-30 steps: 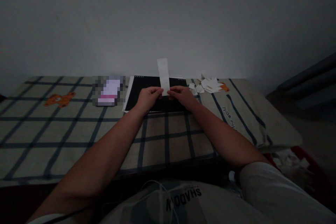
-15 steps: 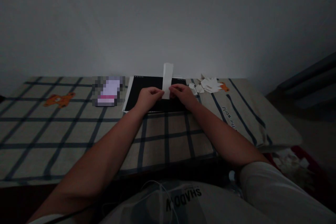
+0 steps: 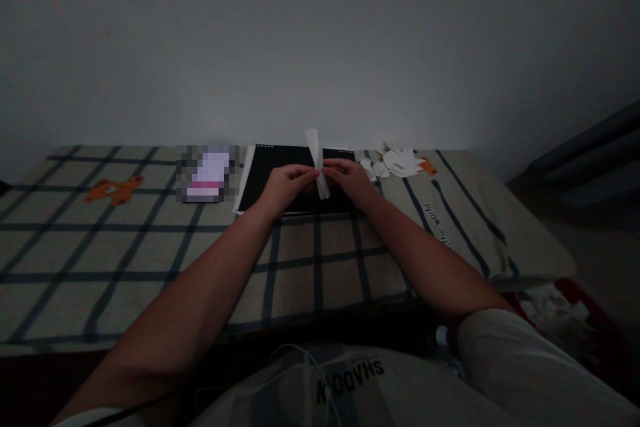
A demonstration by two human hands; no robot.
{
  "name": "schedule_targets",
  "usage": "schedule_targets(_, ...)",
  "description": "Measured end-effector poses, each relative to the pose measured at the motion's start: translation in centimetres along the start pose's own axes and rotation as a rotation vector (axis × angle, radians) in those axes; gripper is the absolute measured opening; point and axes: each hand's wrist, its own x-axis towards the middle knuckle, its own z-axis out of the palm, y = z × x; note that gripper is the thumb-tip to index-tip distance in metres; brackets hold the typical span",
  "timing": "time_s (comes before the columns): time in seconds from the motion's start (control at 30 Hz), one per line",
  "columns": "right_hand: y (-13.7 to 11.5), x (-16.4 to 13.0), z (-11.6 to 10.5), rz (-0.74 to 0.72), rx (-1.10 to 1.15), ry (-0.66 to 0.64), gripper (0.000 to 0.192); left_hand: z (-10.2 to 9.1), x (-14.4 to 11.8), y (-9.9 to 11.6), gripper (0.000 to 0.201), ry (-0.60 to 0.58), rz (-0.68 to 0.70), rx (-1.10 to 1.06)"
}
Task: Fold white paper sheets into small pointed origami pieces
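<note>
Pinched between the fingertips of both hands, left hand (image 3: 286, 183) and right hand (image 3: 350, 180) closed on a narrow white paper strip (image 3: 317, 159) at its middle, held just above a black sheet (image 3: 270, 170). Twisted at the pinch, with 1 end pointing up toward the wall and the other hanging down between the thumbs. Spread flat beneath the hands, the black sheet on a white backing, lying at the far edge of a checked tablecloth (image 3: 150, 247) with dark blue lines. Heaped just to the right of the black sheet, a pile of small white paper scraps (image 3: 395, 161), near the right hand but apart from it. Blurred out to the left of the sheet, a pale purple and pink item (image 3: 207, 173). Printed further left on the cloth, an orange bear figure (image 3: 113, 189). Behind it all, a plain grey wall (image 3: 320, 40).
</note>
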Motion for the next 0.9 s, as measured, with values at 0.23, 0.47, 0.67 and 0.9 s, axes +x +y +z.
schedule_targets(0.23, 0.02, -0.06, 0.08, -0.057, -0.066, -0.06, 0.038, 0.36, 0.04, 0.13, 0.056, -0.022, -0.005, -0.13)
schedule_targets(0.47, -0.37, -0.22, 0.14, -0.029, -0.02, -0.072, 0.04, 0.18, 0.35, -0.32, 0.06, -0.044, 0.042, -0.115)
schedule_targets(0.67, -0.41, -0.09, 0.08, -0.042, -0.01, -0.037, 0.035, 0.07, 0.24, 0.18, 0.043, 0.022, 0.102, 0.102)
schedule_targets(0.9, -0.15, 0.05, -0.16, -0.038, -0.067, 0.022, 0.036, -0.08, 0.31, 0.08, 0.035, 0.107, 0.026, 0.09)
